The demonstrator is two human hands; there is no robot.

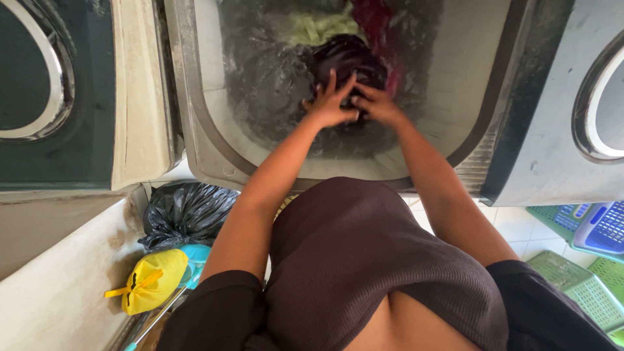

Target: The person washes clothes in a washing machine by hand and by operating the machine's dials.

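Both my hands reach down into an open washing tub (208,123) full of dark water and soaked laundry. My left hand (330,104) lies with fingers spread on a dark purple garment (344,57) at the water's surface. My right hand (377,104) presses on the same garment beside it, the fingertips of both hands touching. A pale green cloth (318,27) and a red cloth (376,16) float just beyond the dark one.
A round machine lid (39,71) is at the far left, another (598,97) at the far right. A black plastic bag (185,211), a yellow bag (153,279) and a teal thing sit on the floor at the left. Green and blue baskets (585,260) stand at the lower right.
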